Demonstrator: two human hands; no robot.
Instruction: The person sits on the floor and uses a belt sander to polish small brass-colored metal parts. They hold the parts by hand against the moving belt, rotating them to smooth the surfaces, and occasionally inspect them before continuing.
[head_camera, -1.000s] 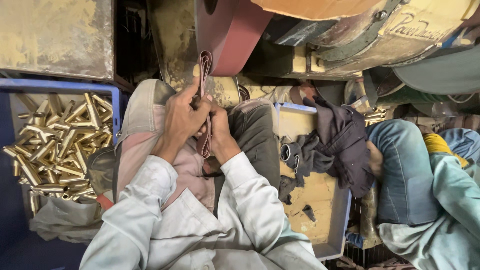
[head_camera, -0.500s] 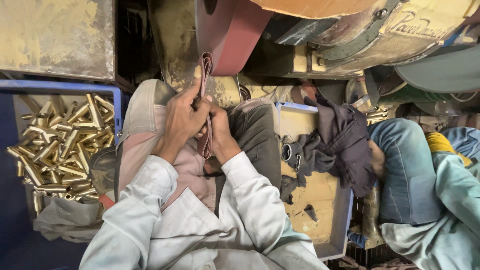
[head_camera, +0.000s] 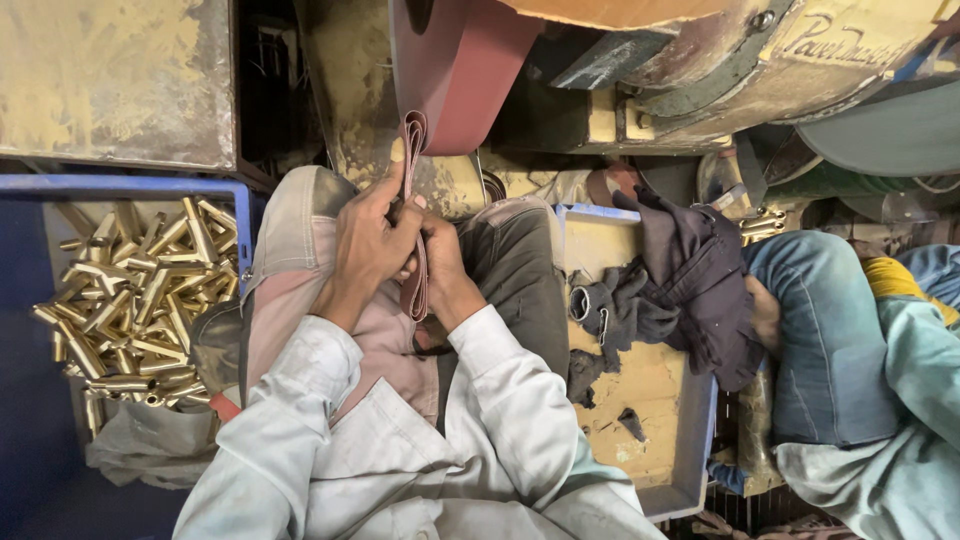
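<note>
My left hand (head_camera: 368, 245) and my right hand (head_camera: 445, 268) are pressed together over my lap, both gripping a folded reddish-brown abrasive belt strip (head_camera: 413, 215). The strip stands upright between my fingers, its looped top reaching toward the wide reddish-brown sanding belt (head_camera: 455, 70) of the machine above. Its lower end hangs down past my palms. My pale sleeves lead down to the bottom of the view.
A blue crate (head_camera: 140, 187) at the left holds several brass tube fittings (head_camera: 130, 300). A blue tray (head_camera: 690, 470) at the right carries dark cloth (head_camera: 670, 280) and dust. Another person in jeans (head_camera: 820, 340) sits at the far right. The dusty machine body (head_camera: 720, 60) fills the top.
The strip's top sits a little higher, nearer the machine's belt; my hands have barely shifted.
</note>
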